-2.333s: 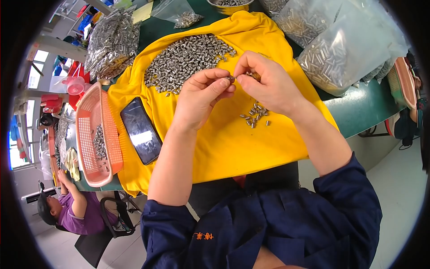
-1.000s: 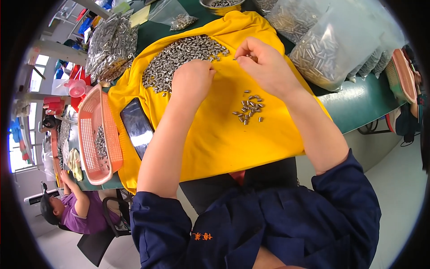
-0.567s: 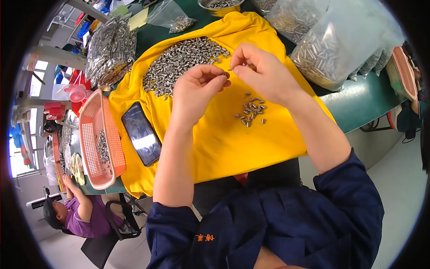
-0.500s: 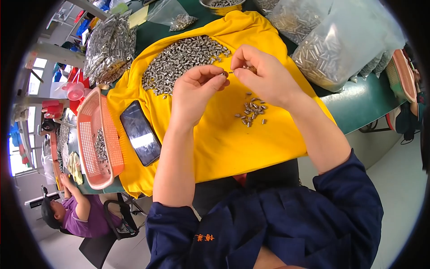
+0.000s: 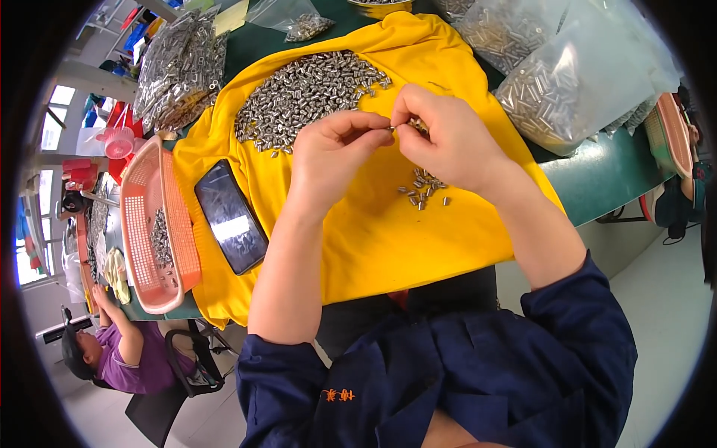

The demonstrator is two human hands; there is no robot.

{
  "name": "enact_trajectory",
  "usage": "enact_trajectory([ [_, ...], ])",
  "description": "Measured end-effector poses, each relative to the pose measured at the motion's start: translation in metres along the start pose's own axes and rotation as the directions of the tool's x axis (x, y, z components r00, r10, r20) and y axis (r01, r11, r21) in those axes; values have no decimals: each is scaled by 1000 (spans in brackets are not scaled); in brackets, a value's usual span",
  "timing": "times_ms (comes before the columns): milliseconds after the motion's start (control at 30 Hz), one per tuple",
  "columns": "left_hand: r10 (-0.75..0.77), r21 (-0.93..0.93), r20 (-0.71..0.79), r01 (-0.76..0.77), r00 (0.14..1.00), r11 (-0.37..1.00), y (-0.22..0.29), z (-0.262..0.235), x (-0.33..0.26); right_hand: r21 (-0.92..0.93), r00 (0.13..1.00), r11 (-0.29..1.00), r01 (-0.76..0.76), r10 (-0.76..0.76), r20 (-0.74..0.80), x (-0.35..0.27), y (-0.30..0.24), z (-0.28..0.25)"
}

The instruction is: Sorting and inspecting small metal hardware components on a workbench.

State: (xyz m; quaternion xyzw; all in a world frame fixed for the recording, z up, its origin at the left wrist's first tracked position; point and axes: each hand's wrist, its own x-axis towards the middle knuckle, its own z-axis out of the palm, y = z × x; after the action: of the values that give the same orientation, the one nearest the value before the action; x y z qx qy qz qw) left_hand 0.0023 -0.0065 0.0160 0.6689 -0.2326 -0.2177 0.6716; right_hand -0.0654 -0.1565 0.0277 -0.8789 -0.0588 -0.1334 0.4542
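Observation:
My left hand (image 5: pixel 336 153) and my right hand (image 5: pixel 452 142) meet above a yellow cloth (image 5: pixel 373 254), fingertips touching. Thumb and forefinger of the left pinch a small metal piece (image 5: pixel 392 128), mostly hidden by the fingers. The right thumb and forefinger are closed at the same spot, and a few more small metal parts (image 5: pixel 421 127) show in its curled fingers. Beyond the left hand spreads a large heap of short silvery metal cylinders (image 5: pixel 299 97). A smaller group of such cylinders (image 5: pixel 423 190) lies below the right hand.
A black phone (image 5: pixel 231 216) rests on the cloth, beside a pink plastic basket (image 5: pixel 193 239) with metal parts inside. Clear bags of metal parts (image 5: pixel 545 97) stand at far right, another bagged pile (image 5: pixel 179 75) at far left. A person in purple (image 5: pixel 149 358) sits at left.
The fingertips, slightly apart before with a thin dark piece showing at the right fingers, have come together. My left hand has shifted a little to the right.

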Motion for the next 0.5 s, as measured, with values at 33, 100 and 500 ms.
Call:
enact_trajectory([
  [33,7,26,3,-7,1000,1000,-1,0,0,0,1000,1000,2,-2,3,-1,-2,1],
  [100,10,52,4,-11,1000,999,-1,1,0,-105,1000,994,4,-7,-22,-1,-4,5],
  [500,54,167,-64,-42,997,985,-8,-10,4,36,992,999,29,-24,-127,1,4,2],
])
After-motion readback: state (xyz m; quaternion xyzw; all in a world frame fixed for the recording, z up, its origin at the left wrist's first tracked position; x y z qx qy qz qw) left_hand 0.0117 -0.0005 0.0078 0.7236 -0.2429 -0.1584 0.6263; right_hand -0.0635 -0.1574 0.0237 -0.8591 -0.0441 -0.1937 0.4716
